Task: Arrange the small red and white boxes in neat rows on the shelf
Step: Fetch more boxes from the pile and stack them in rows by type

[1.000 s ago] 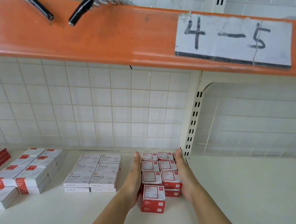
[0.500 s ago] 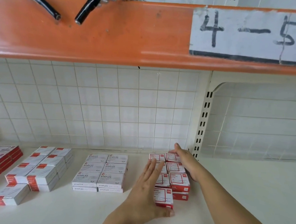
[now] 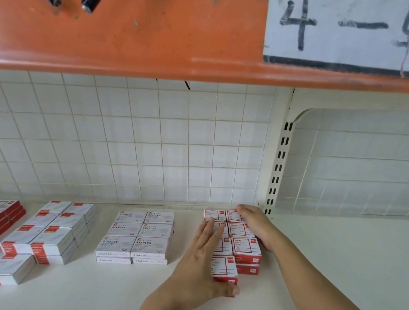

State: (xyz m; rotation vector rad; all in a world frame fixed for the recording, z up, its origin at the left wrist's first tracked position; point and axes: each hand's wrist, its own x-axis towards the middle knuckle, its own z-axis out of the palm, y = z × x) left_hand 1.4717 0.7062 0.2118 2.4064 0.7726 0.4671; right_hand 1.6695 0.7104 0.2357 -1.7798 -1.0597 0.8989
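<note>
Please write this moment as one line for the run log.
left hand: flat on red-white boxes | right hand: against stack's right side | shelf

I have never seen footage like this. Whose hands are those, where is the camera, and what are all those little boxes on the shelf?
There is no machine here: a person wears a wide-angle camera on the head, so the single view looks forward and down at their own two bare hands.

They stand at a cream shelf with a tiled back wall. Above it runs an orange shelf edge carrying a paper label that reads 4 - 5.

The left hand lies flat, fingers straight, on top of the red and white boxes, its thumb at the front box. The right hand rests against the right side of the same block. Neither lifts a box; they seem to be squaring the rows.

To the left sit white boxes marked STAPLES, and further left more stacked boxes.
</note>
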